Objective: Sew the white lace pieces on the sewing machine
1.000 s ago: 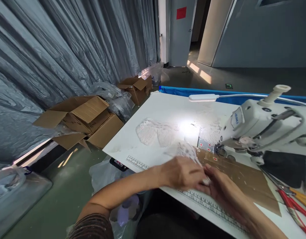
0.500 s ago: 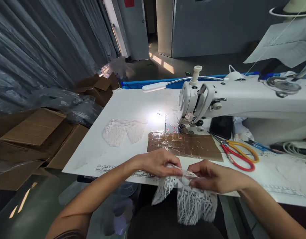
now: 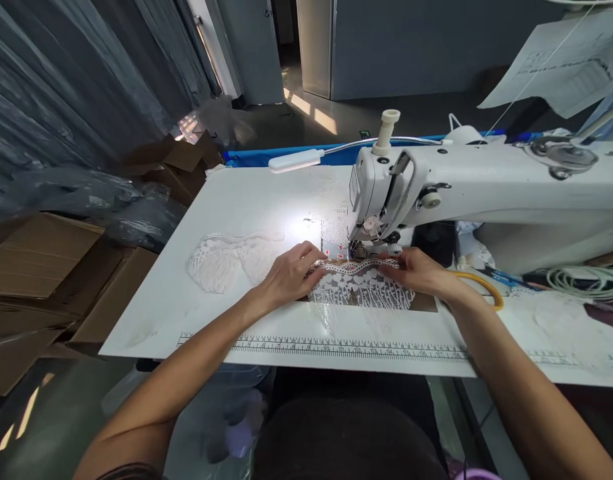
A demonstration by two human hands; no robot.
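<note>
White sewing machine [image 3: 486, 180], brown sheet [image 3: 425, 305] in front of it.
Over the sheet stretches scalloped lace trim [image 3: 356, 283]; another lace piece [image 3: 214, 267] lies left of the machine. Left hand [image 3: 290, 270], fingers nearly closed, pinches the trim's left end; right hand [image 3: 419, 272], just in front of the machine, likewise pinches its right end.

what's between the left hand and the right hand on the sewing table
White lace spans the stretch from the left hand to the right hand, lying over a brown sheet; the head view shows it.
</note>
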